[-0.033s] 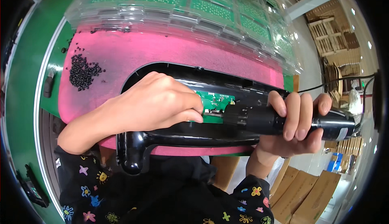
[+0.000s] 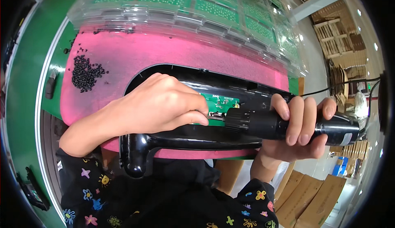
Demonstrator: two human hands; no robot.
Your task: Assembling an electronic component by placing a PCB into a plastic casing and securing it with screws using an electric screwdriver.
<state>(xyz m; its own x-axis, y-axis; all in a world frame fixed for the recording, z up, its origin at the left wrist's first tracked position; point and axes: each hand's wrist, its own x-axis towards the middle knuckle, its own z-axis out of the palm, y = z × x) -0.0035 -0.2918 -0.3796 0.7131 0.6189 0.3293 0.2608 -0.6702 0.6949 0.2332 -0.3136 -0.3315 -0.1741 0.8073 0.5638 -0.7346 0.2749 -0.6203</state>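
My right hand (image 2: 302, 123) is wrapped around a black electric screwdriver (image 2: 263, 124), held nearly level with its bit pointing left. Thumb and forefinger of my left hand (image 2: 164, 104) are pinched at the tip of the metal bit (image 2: 217, 116); whatever is between them is hidden. Beneath both hands lies a long black plastic housing (image 2: 197, 141), rounded at the left with a stub toward me. A green circuit board (image 2: 220, 101) sits inside it, partly covered by my left hand and the screwdriver.
The housing rests on a pink mat (image 2: 119, 49). A pile of small black screws (image 2: 84, 73) lies on its left part. Clear plastic trays (image 2: 181, 14) of green boards stand across the far side. A cable (image 2: 329, 88) runs at the right; cardboard boxes (image 2: 306, 197) stand lower right.
The screwdriver's front end has shifted very slightly left, toward my left fingertips. My hands keep the same grip, and the rest of the view moves slightly right.
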